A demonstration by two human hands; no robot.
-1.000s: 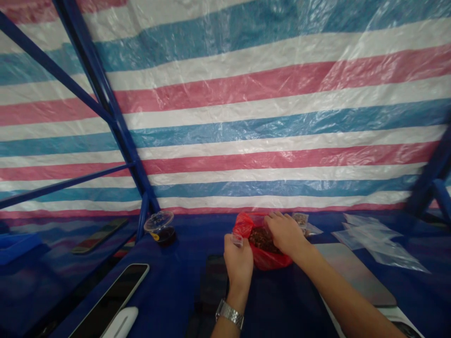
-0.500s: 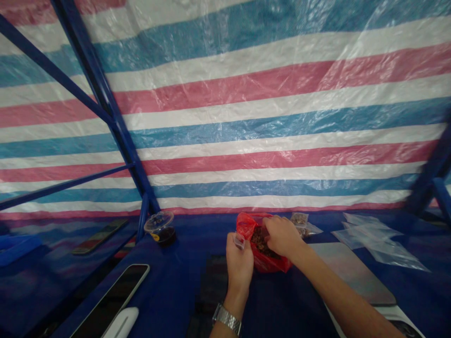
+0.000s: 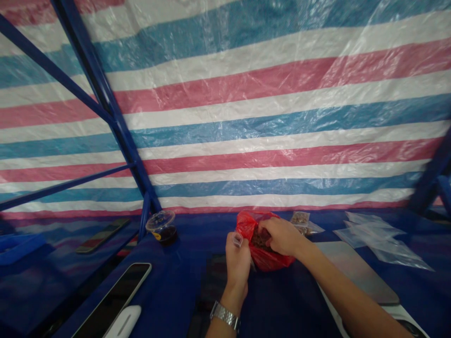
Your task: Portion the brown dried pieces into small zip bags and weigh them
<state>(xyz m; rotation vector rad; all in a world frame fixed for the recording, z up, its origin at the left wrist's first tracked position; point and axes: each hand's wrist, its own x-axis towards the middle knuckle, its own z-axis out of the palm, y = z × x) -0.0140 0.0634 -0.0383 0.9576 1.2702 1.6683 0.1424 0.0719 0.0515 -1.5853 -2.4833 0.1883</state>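
Observation:
A red plastic bag [image 3: 273, 261] stands open on the blue table, with brown crumbly pieces [image 3: 259, 239] inside it. My right hand [image 3: 283, 234] reaches into its mouth from the right. The fingers are curled down among the pieces; their tips are hidden, so what they grip cannot be made out. At the bag's left side is my left hand [image 3: 237, 258], wearing a metal watch [image 3: 224, 315]. Its fingers are closed around a small clear plastic bag [image 3: 237, 240], whose edge sticks up above the thumb.
Right of the hands lies a scale [image 3: 355, 270] with a flat metal plate. Empty clear bags [image 3: 380, 239] lie beyond it, and filled small bags [image 3: 301, 220] sit behind the right hand. On the left are a lidded cup of dark liquid [image 3: 165, 232], a phone [image 3: 116, 295] and a white device [image 3: 123, 323].
My right hand has shifted slightly left and down within the red bag, its fingers more curled. The left hand keeps its hold on the clear bag, nearly still.

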